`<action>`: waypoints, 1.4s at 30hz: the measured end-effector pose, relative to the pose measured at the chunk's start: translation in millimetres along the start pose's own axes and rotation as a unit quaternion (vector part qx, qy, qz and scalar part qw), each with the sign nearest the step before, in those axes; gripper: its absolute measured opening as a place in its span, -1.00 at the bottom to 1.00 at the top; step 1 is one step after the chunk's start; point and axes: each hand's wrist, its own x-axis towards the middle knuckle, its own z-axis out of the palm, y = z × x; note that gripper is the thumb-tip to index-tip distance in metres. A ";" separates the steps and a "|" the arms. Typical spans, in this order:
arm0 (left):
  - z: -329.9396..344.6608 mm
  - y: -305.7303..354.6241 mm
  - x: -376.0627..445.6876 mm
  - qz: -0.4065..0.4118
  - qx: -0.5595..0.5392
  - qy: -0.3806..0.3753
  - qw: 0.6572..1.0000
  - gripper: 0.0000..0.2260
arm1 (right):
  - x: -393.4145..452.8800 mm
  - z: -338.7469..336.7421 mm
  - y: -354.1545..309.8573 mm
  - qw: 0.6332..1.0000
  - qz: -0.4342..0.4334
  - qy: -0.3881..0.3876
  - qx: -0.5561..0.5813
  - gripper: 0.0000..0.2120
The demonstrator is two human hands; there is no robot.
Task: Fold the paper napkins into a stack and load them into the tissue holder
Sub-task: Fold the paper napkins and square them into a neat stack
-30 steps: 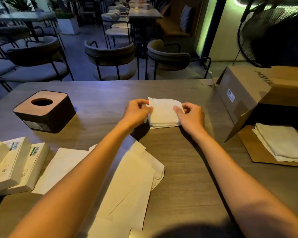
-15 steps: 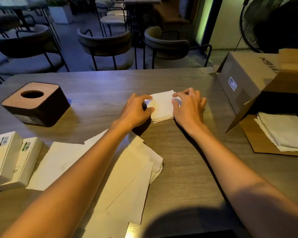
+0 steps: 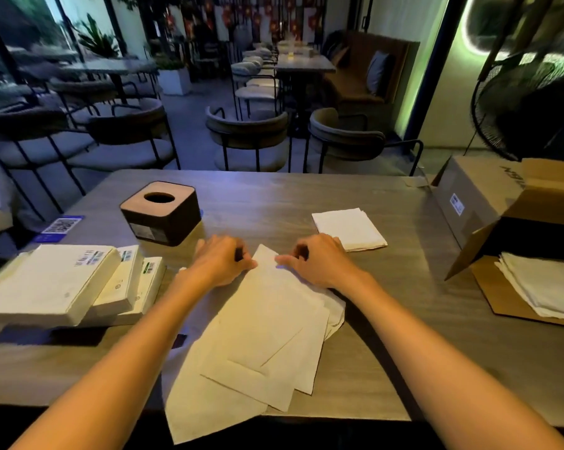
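Observation:
A heap of unfolded white paper napkins lies on the wooden table in front of me, reaching past the near edge. My left hand and my right hand both pinch the far corner of the top napkin. A small folded stack of napkins rests by itself just beyond my right hand, untouched. The tissue holder, a dark square box with a wooden top and a round hole, stands to the far left of my hands.
Several wrapped napkin packs are piled at the left. An open cardboard box lies on its side at the right, with more folded napkins on its flap. Chairs stand beyond the table's far edge.
Both hands let go of the folded stack and drew back toward me onto the loose napkins, pinching the top sheet's corner. The camera view tilted up.

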 end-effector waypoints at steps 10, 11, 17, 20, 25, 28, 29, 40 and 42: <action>-16.8 23.4 -4.8 0.008 -0.378 0.075 0.923 -0.64 | -4.0 -39.3 -16.5 0.961 -0.016 0.072 0.265 -0.85; -17.5 31.3 -1.1 -0.011 -0.408 0.058 0.911 -0.62 | -2.5 -47.1 -13.3 0.950 -0.015 0.096 0.297 -0.84; -7.4 87.0 24.9 -0.010 -0.499 -0.030 0.866 -0.69 | 13.5 -78.9 32.4 0.920 0.028 0.168 0.354 -0.80; 6.5 109.2 49.7 -0.030 -0.486 -0.020 0.873 -0.70 | 21.6 -80.1 65.8 0.928 0.080 0.179 0.316 -0.80; 40.1 131.2 81.2 -0.026 -0.338 0.001 0.941 -0.53 | 34.1 -63.9 116.5 0.945 0.138 0.174 0.239 -0.80; 51.3 133.7 86.2 -0.017 -0.297 0.011 0.955 -0.46 | 41.3 -60.5 131.5 0.956 0.151 0.173 0.184 -0.75; 54.4 134.7 88.1 -0.010 -0.291 0.013 0.956 -0.44 | 43.5 -60.2 135.8 0.958 0.154 0.176 0.166 -0.75; 43.8 120.5 66.7 0.025 -0.245 0.017 0.969 -0.42 | 34.5 -61.8 129.2 0.964 0.130 0.210 0.101 -0.59; 34.1 110.1 56.2 0.016 -0.228 0.017 0.973 -0.55 | 31.4 -59.2 116.7 0.967 0.119 0.211 0.073 -0.60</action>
